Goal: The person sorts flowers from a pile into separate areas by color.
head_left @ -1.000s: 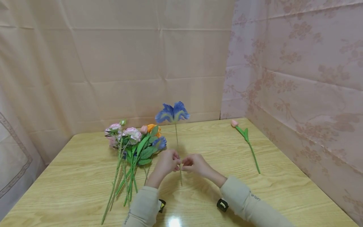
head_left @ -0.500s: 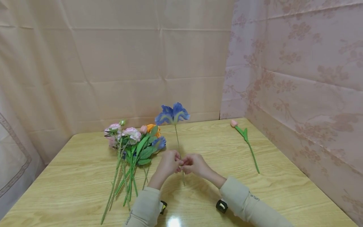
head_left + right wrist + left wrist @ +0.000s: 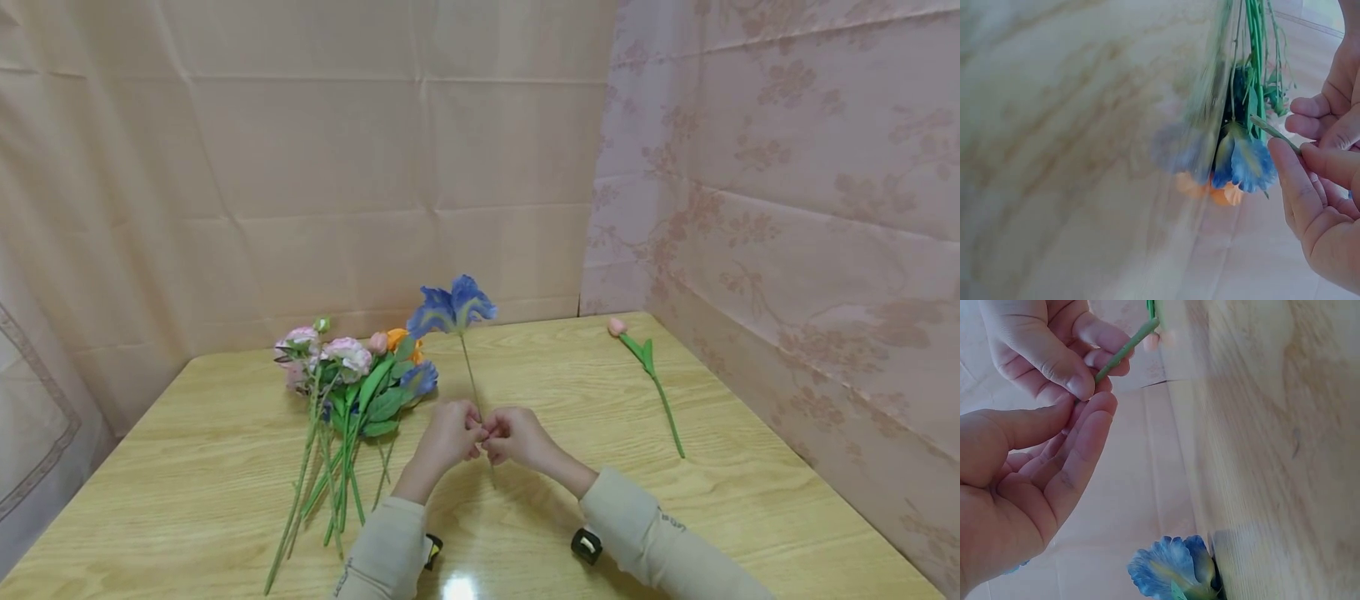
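A blue iris [image 3: 474,300] with a long thin stem stands up over the middle of the table, its bloom leaning slightly left. My left hand [image 3: 447,437] pinches the lower stem between thumb and fingertips. Right beside it, my right hand [image 3: 521,437] pinches the same stem, and the fingertips of both hands meet. A short end of the stem pokes out below the hands; the left wrist view shows this green stem end [image 3: 1125,350] close up, and so does the right wrist view. The part of the stem between the fingers is hidden.
To the left lies a heap of flowers, with pink-white blooms [image 3: 348,356], an orange bloom [image 3: 400,337], another blue iris [image 3: 420,379] and green stems. A single pink tulip [image 3: 617,327] lies far right on the wooden table [image 3: 555,367]. Curtains hang behind and at the right.
Both hands have come together on the stem; a second ago the right hand was slightly apart from it. The iris has tilted further left, and its lower end has shifted right.
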{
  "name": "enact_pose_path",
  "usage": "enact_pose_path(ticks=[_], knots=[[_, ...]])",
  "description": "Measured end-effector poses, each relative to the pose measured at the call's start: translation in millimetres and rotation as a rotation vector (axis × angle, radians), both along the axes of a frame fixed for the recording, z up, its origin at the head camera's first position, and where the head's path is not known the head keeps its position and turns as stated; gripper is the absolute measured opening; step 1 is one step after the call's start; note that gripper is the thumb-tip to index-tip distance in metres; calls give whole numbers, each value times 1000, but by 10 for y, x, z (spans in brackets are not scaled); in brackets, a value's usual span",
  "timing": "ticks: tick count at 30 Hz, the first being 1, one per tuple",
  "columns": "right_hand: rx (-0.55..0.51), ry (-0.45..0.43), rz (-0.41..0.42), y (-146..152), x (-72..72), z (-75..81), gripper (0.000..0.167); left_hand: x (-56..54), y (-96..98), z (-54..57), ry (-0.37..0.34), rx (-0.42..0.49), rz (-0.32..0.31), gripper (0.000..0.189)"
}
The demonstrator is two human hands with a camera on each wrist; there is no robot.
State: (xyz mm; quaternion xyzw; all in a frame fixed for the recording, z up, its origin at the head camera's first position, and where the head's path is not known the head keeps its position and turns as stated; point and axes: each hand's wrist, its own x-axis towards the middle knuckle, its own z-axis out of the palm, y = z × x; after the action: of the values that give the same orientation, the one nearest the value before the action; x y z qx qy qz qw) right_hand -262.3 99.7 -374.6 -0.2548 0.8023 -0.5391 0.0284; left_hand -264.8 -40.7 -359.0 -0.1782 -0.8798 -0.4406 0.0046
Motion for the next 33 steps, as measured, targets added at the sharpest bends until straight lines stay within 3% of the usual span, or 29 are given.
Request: enact_pose_path(ticks=[6, 19, 33], knots=[[57, 4, -34, 49, -82, -46, 7, 14, -1, 6, 24, -28, -14, 7], [178, -13, -86, 314, -183, 29, 7, 33, -18, 4, 34, -108, -34, 9], [283, -99, -321, 887, -348, 193, 5, 50, -32, -7, 56, -146, -31, 8]])
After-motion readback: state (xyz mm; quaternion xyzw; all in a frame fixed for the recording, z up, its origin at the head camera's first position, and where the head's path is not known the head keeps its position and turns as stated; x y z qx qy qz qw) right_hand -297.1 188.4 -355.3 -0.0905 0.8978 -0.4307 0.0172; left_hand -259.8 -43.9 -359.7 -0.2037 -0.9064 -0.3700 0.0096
